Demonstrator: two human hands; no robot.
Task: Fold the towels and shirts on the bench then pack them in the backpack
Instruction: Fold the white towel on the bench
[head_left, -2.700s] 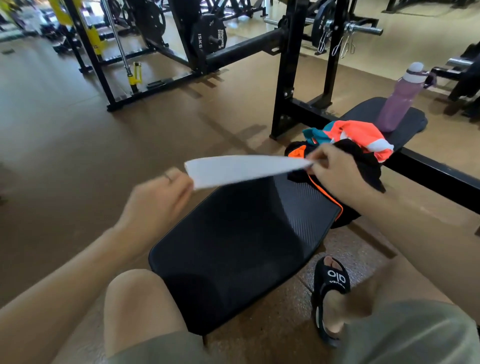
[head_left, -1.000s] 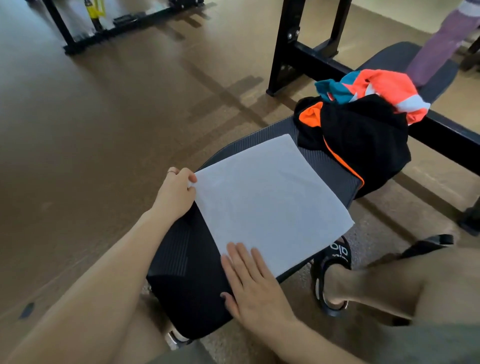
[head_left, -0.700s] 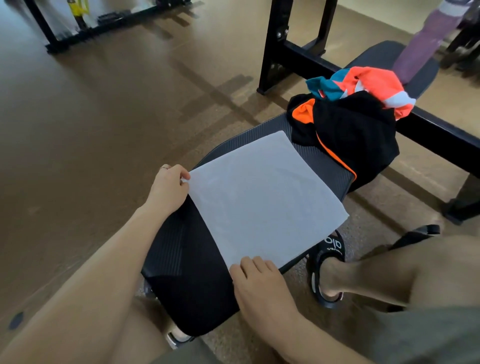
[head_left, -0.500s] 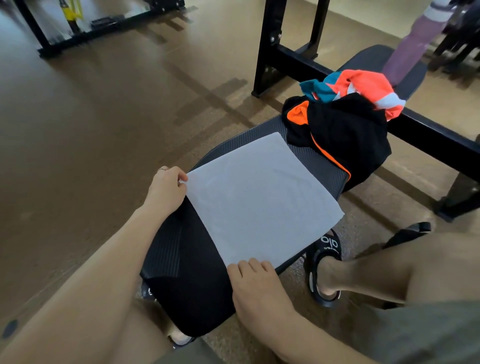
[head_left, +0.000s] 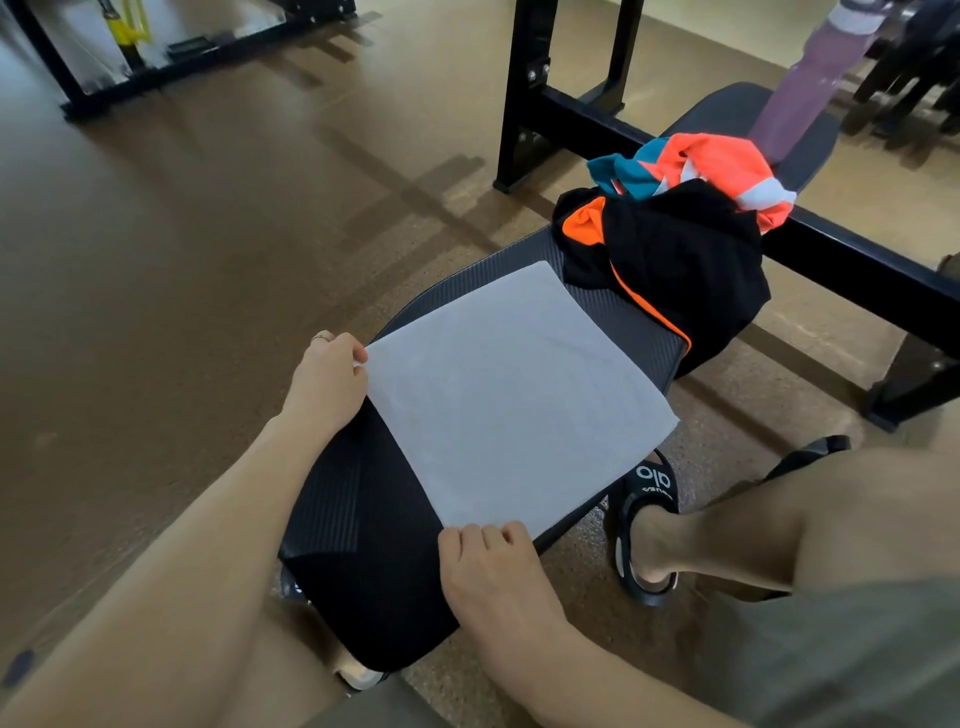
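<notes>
While I am watching through the head camera, the brown gym floor (head_left: 208, 249) is filling most of the view, and a black steel frame (head_left: 566, 109) is standing on it at the far side. Next in size, the black padded bench (head_left: 358, 525) is running from the person's legs away toward the upper right. On its near half a white towel (head_left: 511, 395) is lying flat and spread open, with one corner hanging a little over the right edge of the pad. Just behind the towel, a black shirt with orange trim (head_left: 680, 265) is sitting in a loose heap on the bench and is drooping over its right side. A bundle of orange, teal and white cloth (head_left: 717, 161) is resting on top of this shirt. Behind the heap, a purple water bottle (head_left: 810, 88) is standing upright on the far pad.

The left hand (head_left: 327, 384) is pinching the left corner of the towel, with the fingers curled closed around the edge. The right hand (head_left: 493, 577) is lying on the near corner of the towel, its fingers bent and pressing on the edge; I cannot tell if they are really gripping the cloth. A black slide sandal (head_left: 649, 499) is on the foot beside the bench. I am seeing no backpack in this view.
</notes>
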